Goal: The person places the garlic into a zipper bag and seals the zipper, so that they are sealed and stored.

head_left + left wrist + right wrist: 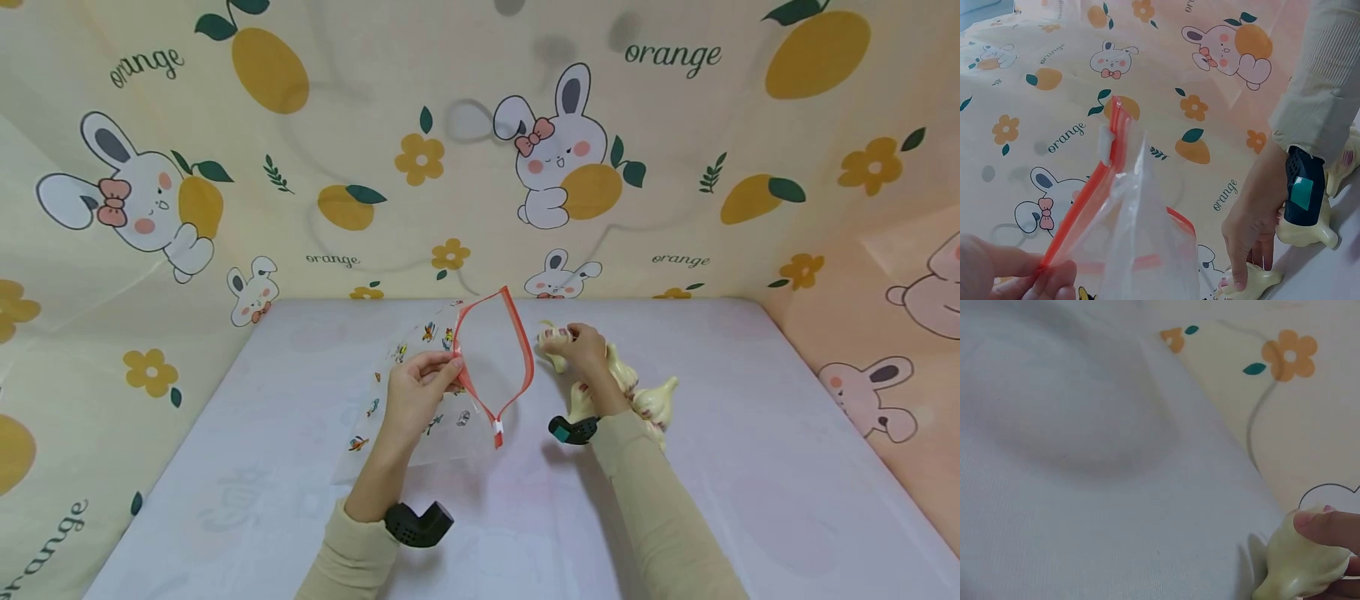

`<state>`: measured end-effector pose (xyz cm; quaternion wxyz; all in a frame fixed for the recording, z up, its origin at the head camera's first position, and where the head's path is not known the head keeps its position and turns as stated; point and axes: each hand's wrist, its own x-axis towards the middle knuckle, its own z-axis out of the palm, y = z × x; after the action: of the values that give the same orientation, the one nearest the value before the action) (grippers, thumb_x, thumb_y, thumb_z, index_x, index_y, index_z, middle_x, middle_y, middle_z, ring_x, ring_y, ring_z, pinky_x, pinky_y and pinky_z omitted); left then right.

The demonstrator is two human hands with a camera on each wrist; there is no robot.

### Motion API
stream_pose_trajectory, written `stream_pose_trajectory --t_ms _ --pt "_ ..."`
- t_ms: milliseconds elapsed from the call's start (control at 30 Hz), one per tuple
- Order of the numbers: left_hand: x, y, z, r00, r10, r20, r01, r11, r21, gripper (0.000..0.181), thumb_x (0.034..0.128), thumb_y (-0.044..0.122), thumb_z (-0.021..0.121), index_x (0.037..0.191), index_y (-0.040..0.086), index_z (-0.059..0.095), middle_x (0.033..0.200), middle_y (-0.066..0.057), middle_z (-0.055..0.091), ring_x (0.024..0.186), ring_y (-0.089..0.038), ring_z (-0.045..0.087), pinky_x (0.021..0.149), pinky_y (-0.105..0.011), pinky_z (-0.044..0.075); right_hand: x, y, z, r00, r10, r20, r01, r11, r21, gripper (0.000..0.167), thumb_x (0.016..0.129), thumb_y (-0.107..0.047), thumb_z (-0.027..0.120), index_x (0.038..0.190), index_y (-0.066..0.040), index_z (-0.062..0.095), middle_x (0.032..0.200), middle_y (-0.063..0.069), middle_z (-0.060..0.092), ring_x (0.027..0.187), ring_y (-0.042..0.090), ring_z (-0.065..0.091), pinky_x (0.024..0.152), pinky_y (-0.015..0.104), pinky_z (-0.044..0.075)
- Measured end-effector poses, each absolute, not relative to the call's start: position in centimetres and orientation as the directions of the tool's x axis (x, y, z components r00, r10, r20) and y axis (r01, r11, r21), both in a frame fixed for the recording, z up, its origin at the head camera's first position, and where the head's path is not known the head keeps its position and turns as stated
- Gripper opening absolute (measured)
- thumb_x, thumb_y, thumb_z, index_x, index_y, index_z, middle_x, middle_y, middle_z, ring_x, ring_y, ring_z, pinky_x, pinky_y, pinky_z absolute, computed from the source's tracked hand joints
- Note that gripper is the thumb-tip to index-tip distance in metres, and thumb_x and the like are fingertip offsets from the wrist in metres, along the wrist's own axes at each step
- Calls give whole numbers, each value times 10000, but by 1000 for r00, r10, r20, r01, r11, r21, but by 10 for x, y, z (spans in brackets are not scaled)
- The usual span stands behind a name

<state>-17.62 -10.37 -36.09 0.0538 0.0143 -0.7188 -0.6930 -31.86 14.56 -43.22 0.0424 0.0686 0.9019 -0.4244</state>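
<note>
The person's left grip (425,387) pinches the clear printed bag (450,423) by the near side of its mouth, thumb and fingers closed on the red zip strip (528,346) about midway along that side; the rest of the bag hangs to the left of and below the fingers. The mouth gapes in a pointed oval to the right of this grip, with the white slider (498,427) at its lower end, just above a short red tip. The right grip (588,348) pinches a garlic bulb (553,337) well clear of the bag, to the right of the open mouth. In the right wrist view the thumb presses on the bulb's upper side, the fingers lie against its other side, and its narrow neck points away from them; whether the bulb touches the white tabletop (262,408) beneath cannot be told. More garlic bulbs (655,405) lie on the tabletop beside and partly behind the right wrist and forearm, one of them just to the left of the wrist and others to its right. A black wrist camera (420,525) sits at the left wrist, and a second black camera (573,430) at the right.
</note>
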Motion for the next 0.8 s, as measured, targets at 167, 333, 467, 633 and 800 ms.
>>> stream_pose_trajectory --t_ms 167,333,467,633,800 --pt "-176 -104 -361 -993 -100 69 64 51 997 204 907 86 649 1063 -43 673 838 -45 733 647 -39 651 620 -155 566 -320 146 -433 -991 88 -99 133 628 -767 649 840 -234 724 1358 68 474 1375 269 523 1274 385 490 1117 469 414" --pt "-177 -104 -361 -993 -102 59 54 50 997 203 907 88 651 1060 -43 676 848 -74 733 643 -46 647 595 -138 541 -319 147 -433 -990 92 -105 139 606 -783 620 851 -221 722 1348 67 489 1373 259 531 1272 378 496 1105 468 428" --pt "-177 -105 -361 -994 -100 47 43 44 998 213 906 89 653 1064 -52 672 835 -54 731 640 -45 647 591 -137 539 -319 147 -433 -990 99 -96 136 596 -791 594 846 -219 724 1321 71 516 1336 262 559 1236 370 519 1077 458 446" --pt "-178 -105 -363 -994 -98 54 50 47 998 215 905 90 655 1062 -55 671 831 -45 732 643 -41 647 591 -132 535 -318 148 -433 -992 98 -85 126 587 -799 579 843 -218 728 1303 74 532 1312 264 576 1211 363 530 1049 449 459" --pt "-178 -105 -363 -994 -98 54 50 40 998 203 907 85 650 1056 -51 674 842 -66 734 653 -51 651 607 -148 549 -317 149 -434 -995 93 -45 93 608 -789 569 841 -226 731 1285 81 549 1283 269 596 1186 373 555 1008 450 483"
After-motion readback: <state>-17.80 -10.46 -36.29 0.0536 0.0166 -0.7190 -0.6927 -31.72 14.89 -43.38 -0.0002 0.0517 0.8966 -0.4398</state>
